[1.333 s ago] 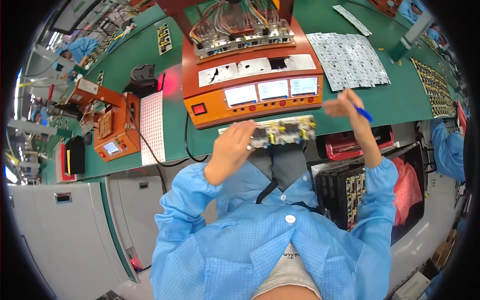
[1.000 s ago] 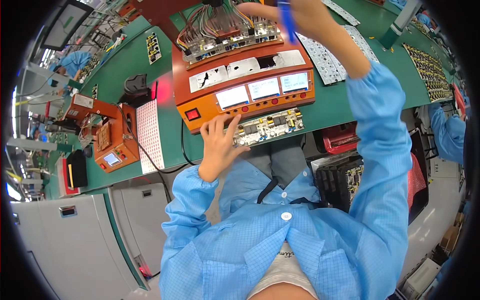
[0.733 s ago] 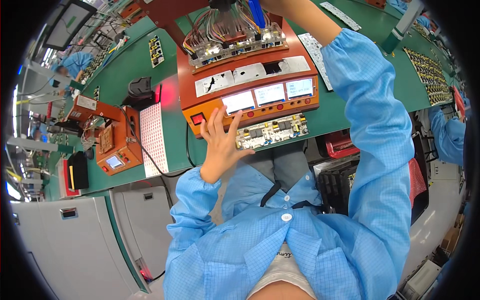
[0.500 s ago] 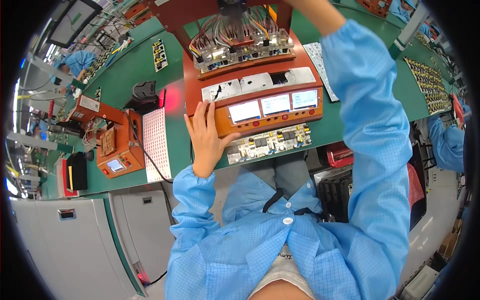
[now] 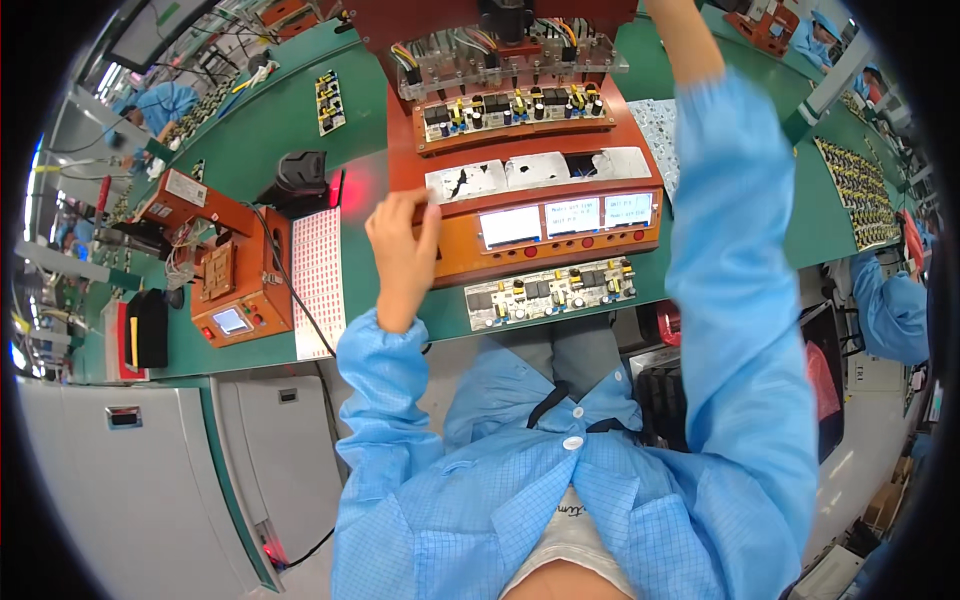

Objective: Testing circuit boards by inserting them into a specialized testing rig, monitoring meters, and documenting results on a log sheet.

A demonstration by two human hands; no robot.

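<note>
My left hand [image 5: 403, 245] is held at the left end of an orange-red test fixture [image 5: 455, 268]. Its fingers are loosely bent, the thumb stands apart, and nothing shows in it. My right forearm [image 5: 690, 45] reaches up past the fixture's right side; the hand itself lies beyond the top edge of the picture. A circuit board panel [image 5: 515, 112] sits on the fixture's bed, below a clear plate [image 5: 480, 72] with wires and pins that hangs apart from it. Another board panel [image 5: 550, 293] lies on the table in front of the fixture's three small screens.
To the left stand a smaller orange tester [image 5: 245, 315], a black scanner [image 5: 298, 178] with red light beside it, and a label sheet [image 5: 315, 270]. Many circuit boards [image 5: 858, 195] cover the right side of the green table. Co-workers in blue sit farther off.
The clear plate has risen off the board panel on the fixture. My left hand has drawn back from the fixture's front left corner, its fingers now more bent. The text on the screens differs.
</note>
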